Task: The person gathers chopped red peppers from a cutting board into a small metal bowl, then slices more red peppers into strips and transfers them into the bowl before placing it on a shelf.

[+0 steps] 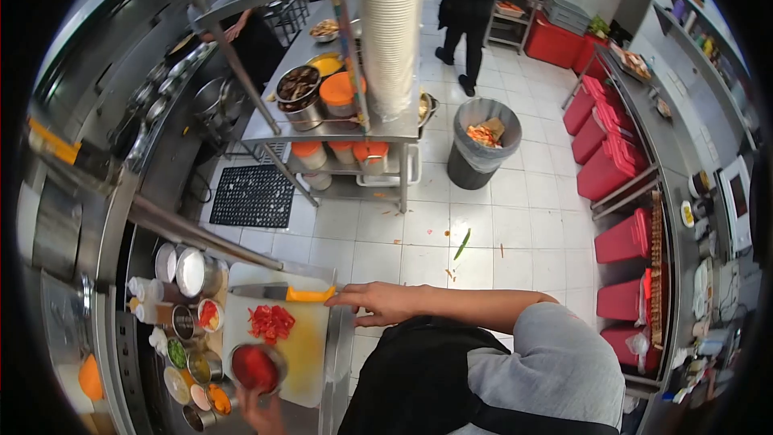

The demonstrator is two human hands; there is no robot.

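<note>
A yellow-handled knife point(310, 295) lies across the far end of the white cutting board point(310, 391). My right hand point(366, 302) is at the butt of its handle, fingers stretched out and not wrapped round it. My left hand point(262, 412) grips a round metal container point(256, 367) by its near side, holding it over the board's left edge. Something red fills the container; motion blurs it. Chopped red pieces point(271, 323), perhaps tomato or pepper, sit in a pile on the board between the knife and the container. Yellowish liquid stains the board beside them.
Several tubs and squeeze bottles point(147, 290) crowd the counter left of the board. A grey bin point(475, 163) with food scraps stands on the tiled floor, where a green strip point(462, 244) lies. Tall stacked cups point(390, 32) stand on the steel shelf. Two people are farther back.
</note>
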